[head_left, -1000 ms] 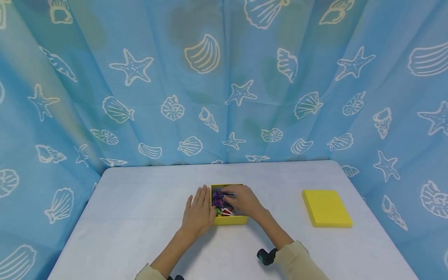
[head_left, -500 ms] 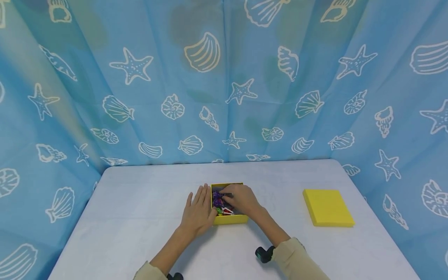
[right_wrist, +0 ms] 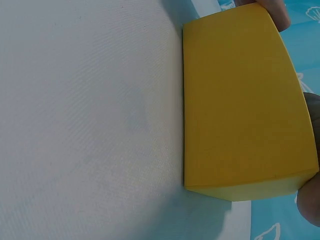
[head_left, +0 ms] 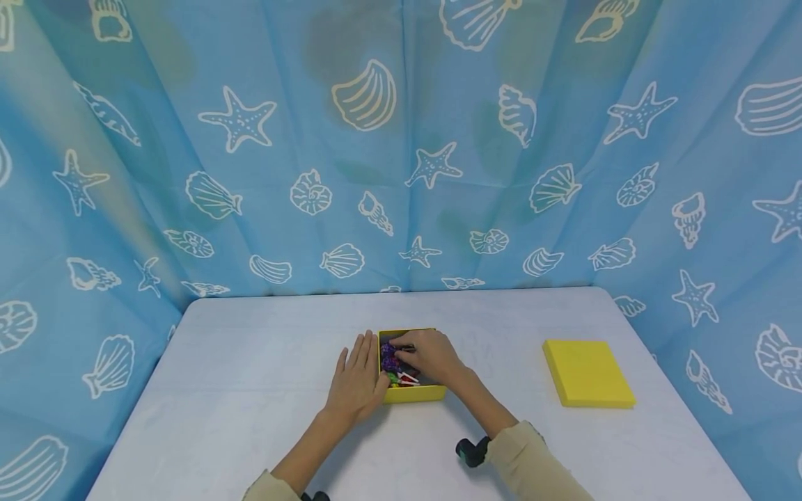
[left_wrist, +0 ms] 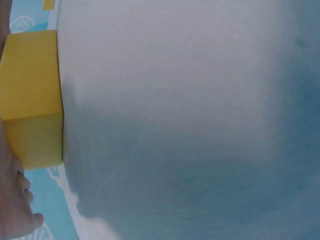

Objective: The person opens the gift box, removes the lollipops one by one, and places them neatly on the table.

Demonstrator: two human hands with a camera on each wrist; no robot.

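Note:
An open yellow box (head_left: 413, 394) stands on the white table. Inside its left half lie purple, shiny-wrapped candies (head_left: 389, 361), with red and green ones and white sticks (head_left: 409, 378) towards the near side. My left hand (head_left: 354, 381) is held straight-fingered along the box's left wall, its thumb at the near left corner. Reaching in over the right wall, my right hand (head_left: 432, 356) pinches at a purple-wrapped candy with thumb and forefinger; the palm hides much of the box's right half. Both wrist views show the box's yellow outside, with fingers at its rim.
A yellow lid (head_left: 589, 373) lies on the table (head_left: 501, 445) to the right of the box. Behind the table's far edge hangs a blue curtain (head_left: 301, 139) printed with shells and starfish.
The right fingertips have shifted slightly left and down among the purple candies, which sit a little differently. My left hand stays at the box's left side; the lid has not moved.

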